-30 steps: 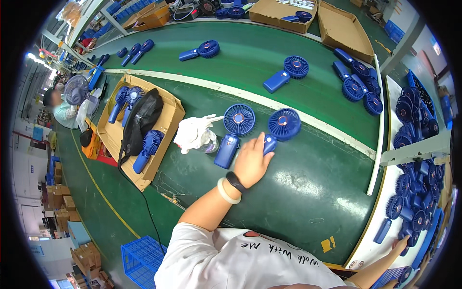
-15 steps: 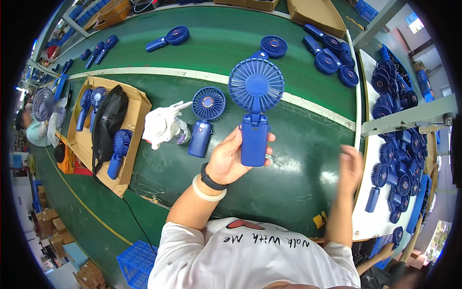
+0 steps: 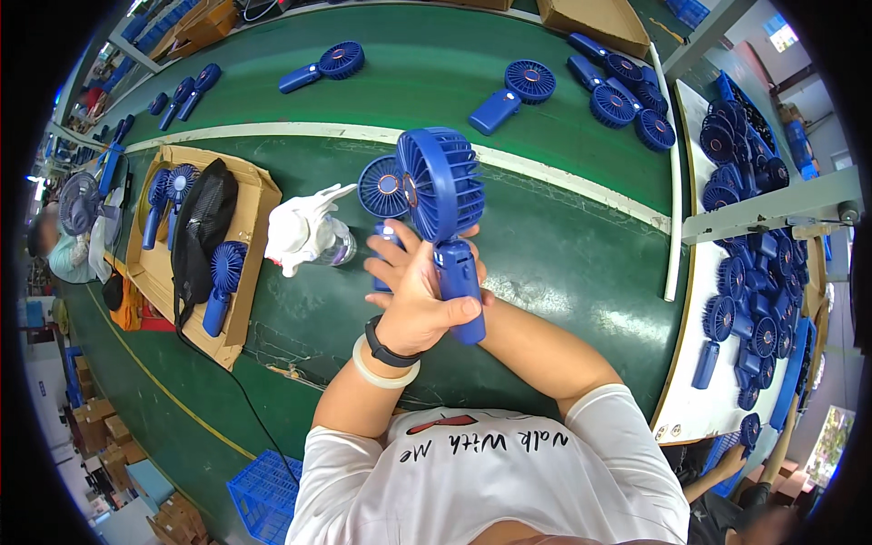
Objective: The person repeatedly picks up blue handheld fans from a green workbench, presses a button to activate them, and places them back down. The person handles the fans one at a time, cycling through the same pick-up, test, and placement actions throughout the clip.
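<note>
My left hand [image 3: 422, 295] is closed round the handle of a blue handheld fan [image 3: 440, 186], held upright and turned partly edge-on. Beneath it, my right forearm crosses to the left. My right hand [image 3: 389, 259], partly hidden by the left one, reaches over the handle of a second blue fan [image 3: 381, 186] lying on the green table [image 3: 563, 272]. Its fingers are spread over that handle, and no firm grip shows. To the left of that fan stands a white bunny-shaped bottle or figure [image 3: 304, 227] with a clear lower part.
A cardboard tray [image 3: 259, 222] at left holds several blue fans and a black mesh pouch [image 3: 204, 236]. Across a white rail [image 3: 581, 186], more fans [image 3: 530, 82] lie on a green conveyor [image 3: 409, 64]. Many fans cover a white board [image 3: 681, 391] at right, under a metal bar [image 3: 772, 209].
My right hand has swung from the right side across beneath my left, to the second fan. The held fan has turned from facing flat to edge-on and shifted slightly left.
</note>
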`<state>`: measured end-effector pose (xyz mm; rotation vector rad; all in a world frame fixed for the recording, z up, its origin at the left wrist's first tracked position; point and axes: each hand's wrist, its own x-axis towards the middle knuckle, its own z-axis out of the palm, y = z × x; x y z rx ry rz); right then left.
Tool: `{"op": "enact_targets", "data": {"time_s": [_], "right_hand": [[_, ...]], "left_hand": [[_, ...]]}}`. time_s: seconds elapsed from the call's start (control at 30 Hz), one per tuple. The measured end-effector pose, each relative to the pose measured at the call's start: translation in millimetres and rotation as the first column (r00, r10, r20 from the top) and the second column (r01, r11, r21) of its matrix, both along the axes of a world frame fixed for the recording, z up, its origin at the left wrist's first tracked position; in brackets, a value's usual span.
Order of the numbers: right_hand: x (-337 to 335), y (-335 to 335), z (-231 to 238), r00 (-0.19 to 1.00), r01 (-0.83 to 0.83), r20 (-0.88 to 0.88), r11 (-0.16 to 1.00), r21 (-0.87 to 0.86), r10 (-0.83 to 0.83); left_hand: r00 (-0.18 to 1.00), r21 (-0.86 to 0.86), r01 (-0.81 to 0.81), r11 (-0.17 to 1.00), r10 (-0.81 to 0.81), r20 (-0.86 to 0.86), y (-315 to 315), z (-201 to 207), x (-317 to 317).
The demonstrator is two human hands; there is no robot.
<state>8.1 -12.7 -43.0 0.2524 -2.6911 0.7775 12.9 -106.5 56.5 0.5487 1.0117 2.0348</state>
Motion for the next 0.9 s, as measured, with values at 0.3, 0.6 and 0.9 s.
{"op": "enact_targets", "data": {"time_s": [0.3, 0.6, 0.9], "right_hand": [[78, 97, 53, 0.961, 0.277, 0.059, 0.930, -0.244, -0.270], [235, 175, 88, 0.725, 0.684, 0.630, 0.183, -0.706, -0.278], [229, 159, 69, 0.663, 0.700, 0.117, 0.667, 0.255, -0.739]], "left_hand": [[0.998, -0.022, 0.013, 1.000, -0.012, 0.066, 26, 6, 2], [0.989, -0.053, 0.021, 0.998, -0.014, 0.144, 67, -1, -6], [0.985, -0.082, 0.017, 0.996, -0.002, 0.175, 102, -34, -10]]}}
